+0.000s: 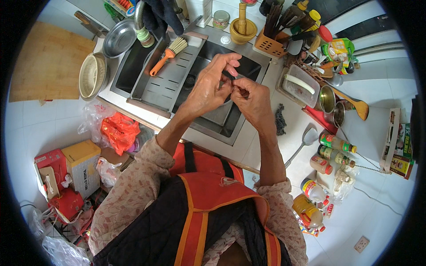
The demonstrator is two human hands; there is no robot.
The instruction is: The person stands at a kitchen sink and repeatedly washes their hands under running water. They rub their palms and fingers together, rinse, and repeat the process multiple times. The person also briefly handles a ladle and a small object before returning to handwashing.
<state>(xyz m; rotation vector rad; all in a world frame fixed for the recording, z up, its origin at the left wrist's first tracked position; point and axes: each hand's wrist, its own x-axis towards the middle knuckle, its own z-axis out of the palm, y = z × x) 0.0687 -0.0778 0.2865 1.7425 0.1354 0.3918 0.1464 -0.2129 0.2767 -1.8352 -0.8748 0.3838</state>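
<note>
Above the right basin of the steel sink (228,133), my left hand (213,81) and my right hand (251,98) meet at the fingertips. Both have thumb and forefinger pinched together around something small and dark; what it is cannot be told. A pan or bowl lies partly hidden beneath them in the basin. Left of my hands, a slotted steel drain tray (159,89) spans the sink, with an orange-handled brush (166,58) on it. A dark scouring pad (280,119) lies on the counter right of my right hand.
A metal spatula (308,138) lies on the right counter near bottles and a plastic tray (299,83). Behind the sink stand a mortar with pestle (242,30) and an orange utensil holder (271,41). Colanders (92,75) and a steel bowl (119,39) sit at left.
</note>
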